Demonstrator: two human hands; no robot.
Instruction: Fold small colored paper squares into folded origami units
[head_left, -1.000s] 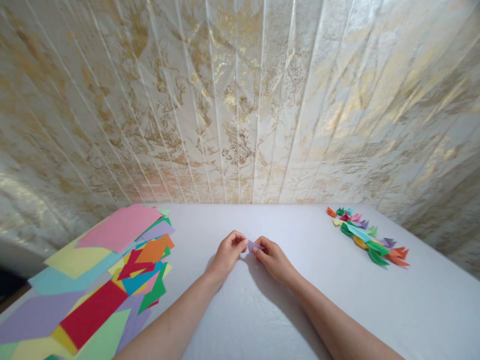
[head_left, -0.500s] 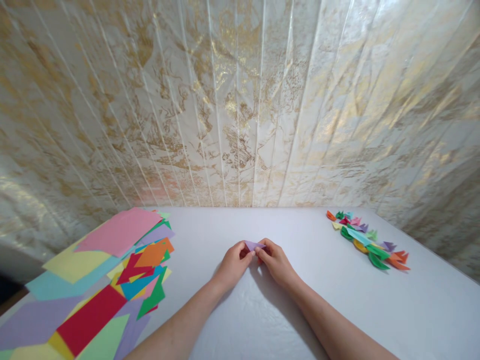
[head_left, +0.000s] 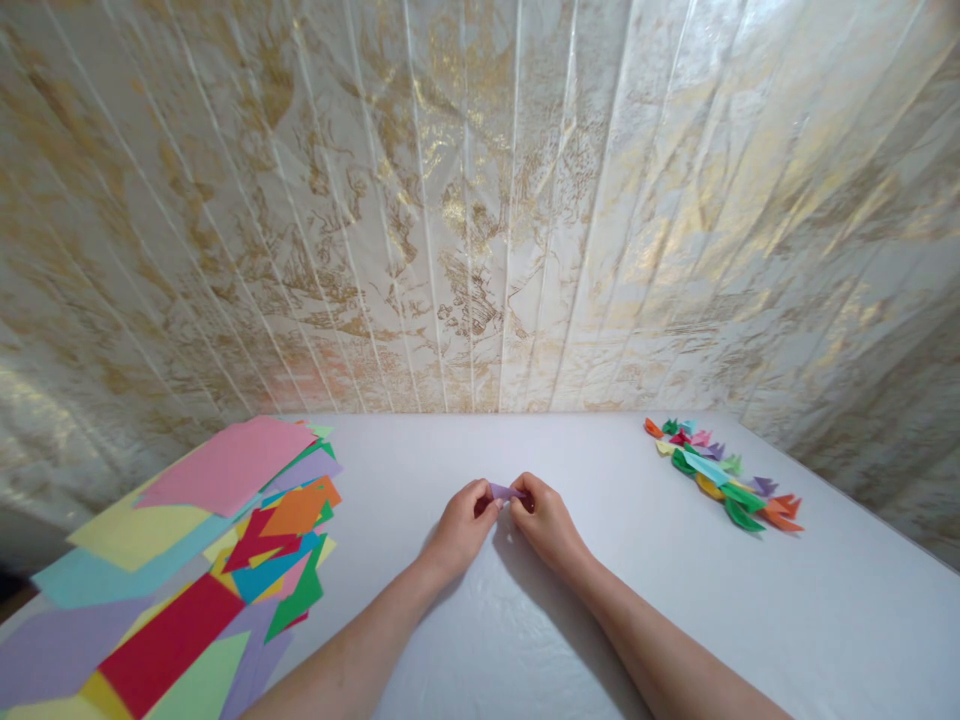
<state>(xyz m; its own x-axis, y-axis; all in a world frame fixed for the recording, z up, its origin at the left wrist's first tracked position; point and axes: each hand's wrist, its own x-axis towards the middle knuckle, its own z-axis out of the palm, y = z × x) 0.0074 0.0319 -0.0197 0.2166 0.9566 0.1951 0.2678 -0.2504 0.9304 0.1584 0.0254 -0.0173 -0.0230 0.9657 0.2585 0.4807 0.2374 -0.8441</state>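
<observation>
A small folded piece of purple paper (head_left: pixel 505 491) is held between my two hands, above the middle of the white table. My left hand (head_left: pixel 466 520) pinches its left end between thumb and fingers. At the other end, my right hand (head_left: pixel 541 512) is closed on the paper in a pinch. Only a narrow strip of purple shows between the fingertips; the fingers cover the rest. Both forearms reach in from the bottom of the view, and their shadows fall on the table.
Coloured paper sheets, among them a pink sheet (head_left: pixel 232 465) and a red sheet (head_left: pixel 172 640), lie overlapping on the left of the white table (head_left: pixel 420 450). Several small folded paper pieces (head_left: pixel 709 468) lie in rows at the right. A gold-patterned curtain (head_left: pixel 465 220) hangs behind.
The right fingers have closed further over the purple paper, so less of its triangular shape shows. The whole view has shifted slightly.
</observation>
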